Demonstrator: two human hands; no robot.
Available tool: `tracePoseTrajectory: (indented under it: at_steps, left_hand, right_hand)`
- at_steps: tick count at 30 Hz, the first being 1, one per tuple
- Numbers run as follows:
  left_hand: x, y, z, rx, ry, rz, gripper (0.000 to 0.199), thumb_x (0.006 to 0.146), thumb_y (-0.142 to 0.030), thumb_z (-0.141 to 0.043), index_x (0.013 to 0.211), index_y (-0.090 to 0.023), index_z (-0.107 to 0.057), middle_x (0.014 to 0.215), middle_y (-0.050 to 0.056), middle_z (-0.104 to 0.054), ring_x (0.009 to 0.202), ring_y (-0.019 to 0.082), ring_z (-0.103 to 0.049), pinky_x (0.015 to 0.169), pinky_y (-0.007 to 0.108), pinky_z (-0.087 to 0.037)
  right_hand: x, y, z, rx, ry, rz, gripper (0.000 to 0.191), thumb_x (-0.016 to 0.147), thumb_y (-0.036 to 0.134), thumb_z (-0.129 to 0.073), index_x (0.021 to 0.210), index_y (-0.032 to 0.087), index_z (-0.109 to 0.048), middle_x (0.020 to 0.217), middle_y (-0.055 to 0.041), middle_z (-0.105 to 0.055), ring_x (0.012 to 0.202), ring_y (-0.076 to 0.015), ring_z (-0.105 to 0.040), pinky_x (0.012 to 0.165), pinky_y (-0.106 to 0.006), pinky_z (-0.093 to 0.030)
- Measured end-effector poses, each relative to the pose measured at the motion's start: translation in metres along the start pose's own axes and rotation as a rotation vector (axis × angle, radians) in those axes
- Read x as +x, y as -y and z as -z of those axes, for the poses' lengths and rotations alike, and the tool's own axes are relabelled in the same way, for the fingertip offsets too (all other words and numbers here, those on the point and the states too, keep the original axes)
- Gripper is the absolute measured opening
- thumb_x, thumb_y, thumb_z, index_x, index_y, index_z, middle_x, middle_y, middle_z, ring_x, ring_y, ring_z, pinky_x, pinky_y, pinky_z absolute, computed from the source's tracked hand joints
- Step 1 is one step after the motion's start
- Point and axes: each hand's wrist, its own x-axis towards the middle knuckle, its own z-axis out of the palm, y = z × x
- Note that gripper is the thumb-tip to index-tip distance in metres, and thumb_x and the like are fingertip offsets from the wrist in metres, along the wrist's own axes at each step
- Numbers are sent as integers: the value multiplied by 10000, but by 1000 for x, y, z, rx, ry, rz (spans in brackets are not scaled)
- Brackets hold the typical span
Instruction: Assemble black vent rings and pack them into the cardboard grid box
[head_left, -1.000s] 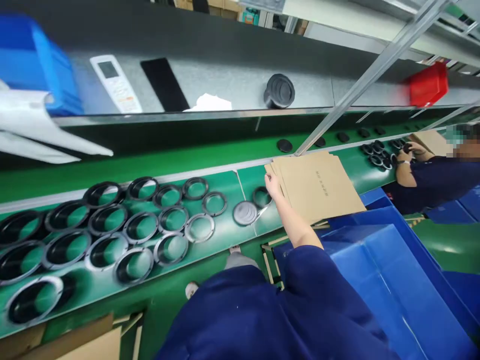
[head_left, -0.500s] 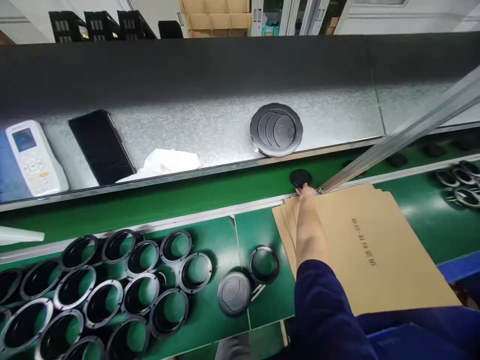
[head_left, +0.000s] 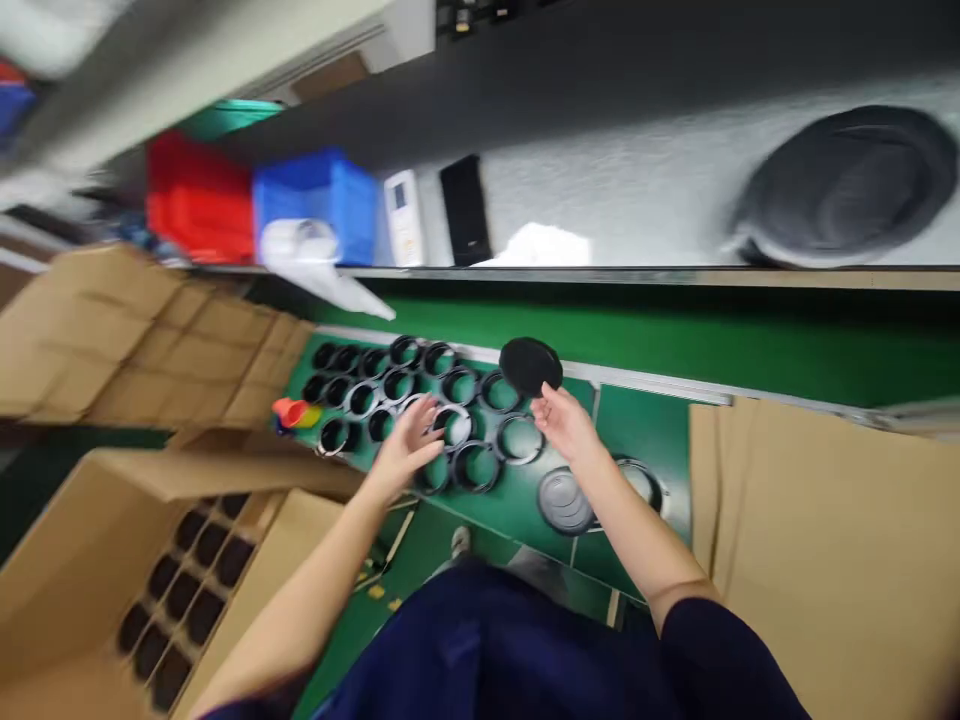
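Pinched at its lower edge, a flat black disc [head_left: 529,366] is held up by my right hand [head_left: 564,424] above the green bench. My left hand [head_left: 405,450] hovers over several black rings [head_left: 477,467] with its fingers apart and nothing in them. The rings stand in rows on the bench, open ends up. Below my right forearm lies a round grey louvred vent [head_left: 564,500]. Beside it another ring [head_left: 639,484] is partly covered by that forearm.
An open carton [head_left: 90,570] with dark round parts in its dividers stands lower left. Cardboard sheets [head_left: 847,540] lie at right. The metal shelf carries a blue bin [head_left: 319,195], a red bin [head_left: 201,195], a phone [head_left: 466,210], a white handheld device [head_left: 405,218] and a large louvred vent [head_left: 855,187].
My right hand has lifted the black disc off the green strip and carried it left over the rings. My left hand has come into view. The camera has turned left.
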Motion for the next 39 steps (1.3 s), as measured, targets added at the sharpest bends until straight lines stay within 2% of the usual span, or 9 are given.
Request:
tracePoseTrajectory:
  at_steps: [3, 5, 8, 10, 14, 17, 24, 32, 39]
  left_hand:
    - [-34, 3, 25, -180, 214, -140, 990, 691, -324, -903, 1557, -390, -428, 1598, 85, -476, 1466, 349, -455, 1166, 495, -438]
    - [-43, 6, 30, -341, 317, -167, 911, 741, -395, -836, 1559, -328, -441, 1534, 104, -552, 1398, 358, -535, 1119, 496, -486]
    - [-54, 6, 39, -519, 282, -110, 666, 907, -496, -622, 1506, -223, -522, 1388, 124, -671, 1285, 330, -632, 1093, 486, -512]
    - [-64, 4, 50, -580, 273, -61, 628, 967, -532, -525, 1474, -163, -553, 1305, 140, -713, 1252, 310, -654, 1116, 479, -494]
    - [-89, 4, 69, -641, 367, 26, 630, 1015, -591, -441, 1409, -126, -603, 1253, 146, -733, 1222, 290, -670, 1143, 475, -470]
    - [-103, 8, 75, -674, 407, 20, 604, 1032, -589, -415, 1420, -165, -602, 1290, 127, -723, 1250, 282, -657, 1146, 476, -468]
    - [-112, 14, 84, -608, 469, 68, 530, 1032, -504, -466, 1481, -237, -554, 1312, 110, -716, 1243, 291, -663, 1132, 522, -472]
    - [-118, 12, 83, -615, 519, 117, 601, 1019, -605, -438, 1425, -192, -598, 1338, 148, -693, 1271, 333, -637, 1106, 561, -483]
    - [-118, 15, 86, -655, 482, 200, 581, 992, -625, -494, 1279, -152, -671, 1227, 157, -734, 1265, 362, -635, 1093, 584, -493]
  right_hand:
    - [-50, -78, -46, -33, 178, -231, 298, 839, 344, -846, 825, 166, -608, 678, -11, -729, 508, -84, -644, 434, -141, -506]
    - [-78, -107, -63, -128, 282, -345, 326, 866, 427, -814, 893, 147, -649, 739, -33, -747, 544, -90, -661, 472, -161, -544]
    - [-109, -118, -73, -480, 521, -387, 482, 908, 603, -702, 972, 125, -696, 787, -75, -750, 555, -119, -658, 456, -209, -538]
    - [-121, -107, -77, -827, 604, -135, 512, 951, 632, -615, 1014, 138, -733, 810, -83, -739, 595, -142, -657, 473, -241, -532]
    - [-122, -82, -84, -1419, 395, 862, 382, 1018, 507, -550, 1130, 236, -794, 1128, -114, -687, 1078, -250, -626, 923, -437, -577]
    - [-116, -83, -85, -1636, 359, 1127, 382, 1044, 463, -501, 1171, 268, -803, 1246, -119, -618, 1215, -284, -515, 1083, -507, -474]
    - [-117, -117, -71, -1676, 252, 1031, 567, 1073, 566, -339, 1205, 255, -795, 1293, -130, -579, 1260, -290, -469, 1146, -508, -409]
    - [-131, -117, -74, -1333, 244, 807, 667, 1041, 691, -309, 1203, 244, -778, 1312, -105, -560, 1329, -240, -523, 1191, -412, -411]
    - [-137, -123, -69, -1371, 199, 781, 685, 1061, 668, -237, 1270, 261, -747, 1356, -87, -555, 1366, -225, -510, 1223, -397, -390]
